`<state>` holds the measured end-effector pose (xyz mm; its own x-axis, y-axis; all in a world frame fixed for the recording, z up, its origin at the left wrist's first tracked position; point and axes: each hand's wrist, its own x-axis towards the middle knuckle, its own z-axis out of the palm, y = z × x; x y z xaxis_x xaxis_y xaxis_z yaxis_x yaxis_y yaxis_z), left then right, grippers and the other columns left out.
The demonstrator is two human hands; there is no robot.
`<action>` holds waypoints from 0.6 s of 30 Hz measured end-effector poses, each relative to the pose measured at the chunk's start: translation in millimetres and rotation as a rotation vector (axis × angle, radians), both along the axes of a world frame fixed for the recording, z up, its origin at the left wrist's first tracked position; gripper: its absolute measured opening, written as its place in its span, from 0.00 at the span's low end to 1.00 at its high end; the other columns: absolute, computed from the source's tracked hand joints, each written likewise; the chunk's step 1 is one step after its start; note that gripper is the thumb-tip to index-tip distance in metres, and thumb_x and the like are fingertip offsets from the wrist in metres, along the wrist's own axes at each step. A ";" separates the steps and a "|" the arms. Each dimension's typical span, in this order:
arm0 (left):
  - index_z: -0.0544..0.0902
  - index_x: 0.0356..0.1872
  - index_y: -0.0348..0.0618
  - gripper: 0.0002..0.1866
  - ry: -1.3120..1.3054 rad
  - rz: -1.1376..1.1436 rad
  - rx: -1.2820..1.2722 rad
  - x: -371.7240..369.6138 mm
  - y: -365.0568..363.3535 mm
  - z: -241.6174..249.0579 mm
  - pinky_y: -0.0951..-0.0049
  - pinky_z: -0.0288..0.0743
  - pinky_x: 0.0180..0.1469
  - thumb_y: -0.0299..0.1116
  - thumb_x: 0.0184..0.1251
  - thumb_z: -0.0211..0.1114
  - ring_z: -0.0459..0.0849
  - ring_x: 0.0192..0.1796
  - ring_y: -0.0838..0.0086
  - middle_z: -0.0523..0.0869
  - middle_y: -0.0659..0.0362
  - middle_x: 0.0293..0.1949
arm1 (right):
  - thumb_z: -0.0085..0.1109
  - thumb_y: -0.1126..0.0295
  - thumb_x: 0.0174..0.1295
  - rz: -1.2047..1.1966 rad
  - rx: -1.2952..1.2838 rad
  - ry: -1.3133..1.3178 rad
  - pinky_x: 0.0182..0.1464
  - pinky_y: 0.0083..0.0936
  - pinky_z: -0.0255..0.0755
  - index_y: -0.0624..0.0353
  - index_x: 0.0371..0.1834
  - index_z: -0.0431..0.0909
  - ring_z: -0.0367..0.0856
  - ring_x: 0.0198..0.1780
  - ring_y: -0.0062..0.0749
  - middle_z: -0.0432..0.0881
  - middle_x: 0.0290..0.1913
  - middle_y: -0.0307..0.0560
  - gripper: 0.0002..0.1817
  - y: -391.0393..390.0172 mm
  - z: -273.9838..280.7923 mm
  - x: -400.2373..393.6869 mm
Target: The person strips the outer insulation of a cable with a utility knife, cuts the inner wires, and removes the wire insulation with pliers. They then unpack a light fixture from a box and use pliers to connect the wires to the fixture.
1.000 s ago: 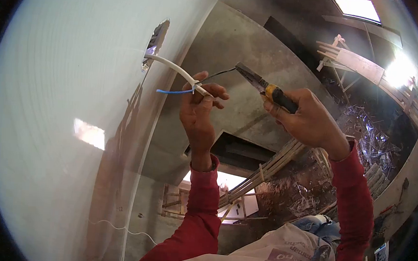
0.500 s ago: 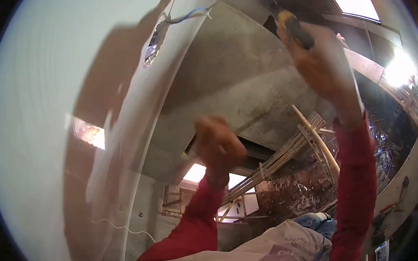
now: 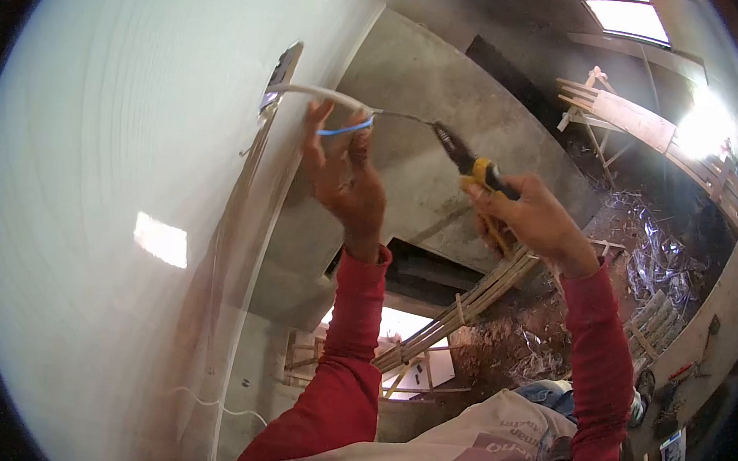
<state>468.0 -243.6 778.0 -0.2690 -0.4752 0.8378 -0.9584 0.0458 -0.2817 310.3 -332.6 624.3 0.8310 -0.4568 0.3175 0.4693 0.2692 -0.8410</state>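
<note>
A pair of pliers (image 3: pixel 457 151) with yellow and black handles is in my right hand (image 3: pixel 535 214), whose fingers wrap round the grips. The pliers' jaws meet the end of a thin dark wire that stretches left to a white electrical cable (image 3: pixel 331 95). This cable comes out of a wall box opening (image 3: pixel 279 77). My left hand (image 3: pixel 351 183) is raised under the cable, its fingertips at the cable and at a blue wire (image 3: pixel 346 128) that loops beside it. Exactly how the fingers grip is partly hidden.
The pale wall (image 3: pixel 94 171) fills the left side. Bamboo poles (image 3: pixel 474 304) lean below my hands. A wooden plank bench (image 3: pixel 633 118) stands at the right, near crumpled clear plastic (image 3: pixel 663 257) on the dirt floor. A thin white wire (image 3: pixel 219 404) hangs low on the wall.
My right hand has come down and left with the pliers, to the wire's end. My left hand has risen from a blurred fist to the cable. The cable now stretches right.
</note>
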 end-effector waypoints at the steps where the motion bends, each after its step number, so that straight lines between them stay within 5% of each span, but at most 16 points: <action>1: 0.88 0.51 0.42 0.15 -0.109 -0.023 -0.115 6.0 -4.0 2.1 0.54 0.62 0.72 0.40 0.77 0.61 0.74 0.70 0.58 0.80 0.50 0.63 | 0.57 0.51 0.73 0.046 0.056 -0.040 0.21 0.23 0.72 0.62 0.32 0.78 0.79 0.22 0.22 0.79 0.23 0.40 0.23 0.7 0.0 -1.2; 3: 0.90 0.45 0.42 0.13 -0.205 -0.046 -0.226 5.3 -9.4 10.2 0.54 0.60 0.73 0.39 0.76 0.61 0.77 0.67 0.57 0.83 0.51 0.60 | 0.56 0.52 0.74 0.136 0.119 -0.013 0.24 0.23 0.73 0.61 0.39 0.78 0.80 0.24 0.22 0.80 0.26 0.40 0.21 2.5 4.1 -4.1; 6: 0.91 0.41 0.55 0.07 -0.358 -0.089 0.007 6.5 -18.6 27.8 0.54 0.49 0.78 0.35 0.74 0.63 0.84 0.57 0.68 0.90 0.68 0.36 | 0.53 0.53 0.76 0.330 0.269 -0.052 0.28 0.26 0.76 0.61 0.47 0.78 0.81 0.28 0.25 0.82 0.31 0.43 0.19 6.8 5.2 -3.1; 8: 0.89 0.39 0.52 0.07 -0.425 -0.071 0.039 -0.1 -22.3 31.3 0.56 0.53 0.75 0.34 0.75 0.62 0.84 0.49 0.68 0.87 0.67 0.32 | 0.52 0.54 0.77 0.417 0.367 -0.113 0.30 0.27 0.78 0.61 0.49 0.78 0.82 0.30 0.28 0.82 0.33 0.45 0.19 11.2 -0.5 4.5; 10: 0.87 0.36 0.49 0.08 -0.492 -0.066 0.075 -10.6 -26.5 34.1 0.57 0.58 0.72 0.33 0.75 0.60 0.83 0.41 0.69 0.85 0.67 0.28 | 0.47 0.54 0.79 0.748 0.505 -0.306 0.37 0.29 0.82 0.62 0.52 0.77 0.85 0.36 0.34 0.84 0.38 0.51 0.20 16.4 -15.3 20.5; 13: 0.85 0.35 0.48 0.09 -0.494 0.051 0.211 -28.9 -17.0 44.4 0.61 0.62 0.65 0.31 0.76 0.59 0.80 0.36 0.73 0.82 0.67 0.26 | 0.45 0.54 0.80 0.769 0.428 -0.338 0.42 0.32 0.83 0.63 0.51 0.76 0.86 0.40 0.41 0.85 0.42 0.56 0.21 20.9 -22.6 18.2; 17: 0.84 0.34 0.49 0.10 -0.483 0.130 0.377 -45.4 -9.3 52.2 0.66 0.64 0.56 0.31 0.76 0.57 0.77 0.33 0.72 0.80 0.66 0.24 | 0.51 0.53 0.78 0.711 0.440 -0.384 0.38 0.34 0.84 0.59 0.45 0.75 0.86 0.37 0.35 0.86 0.46 0.55 0.18 22.6 -32.1 16.2; 18: 0.84 0.35 0.49 0.10 -0.503 0.158 0.403 -45.8 -9.0 53.5 0.67 0.63 0.55 0.31 0.76 0.57 0.76 0.32 0.72 0.79 0.66 0.24 | 0.52 0.55 0.77 0.437 0.297 -0.319 0.39 0.35 0.83 0.59 0.47 0.77 0.86 0.37 0.38 0.86 0.46 0.56 0.17 21.8 -28.4 15.2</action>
